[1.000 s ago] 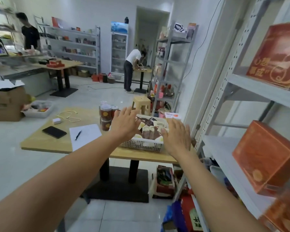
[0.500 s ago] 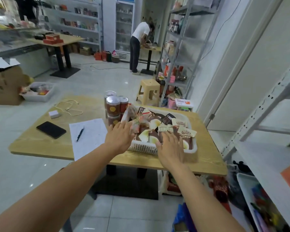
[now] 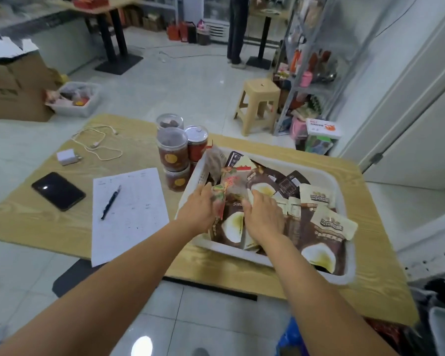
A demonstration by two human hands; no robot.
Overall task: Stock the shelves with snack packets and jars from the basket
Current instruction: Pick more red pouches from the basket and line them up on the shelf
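Note:
A white plastic basket point(image 3: 326, 176) full of brown and cream snack packets point(image 3: 319, 219) sits on the wooden table point(image 3: 370, 291). Both my hands are inside its left half. My left hand point(image 3: 197, 210) grips the left edge of a clear snack packet point(image 3: 229, 183) with red and green print, which stands up between the hands. My right hand point(image 3: 263, 218) lies on the packets just right of it, fingers stretched forward and touching its right edge. Several clear jars point(image 3: 174, 152) with dark contents are stacked against the basket's left wall.
On the table's left half lie a sheet of paper point(image 3: 131, 214) with a pen point(image 3: 111, 202), a black phone point(image 3: 58, 191) and a white charger with its cable point(image 3: 67, 156). A beige stool point(image 3: 258, 104) and a metal shelf rack point(image 3: 308, 68) stand beyond the table.
I have come closer to the table and my view has tipped down. Both hands moved from the basket's near rim into it and closed in on the clear packet.

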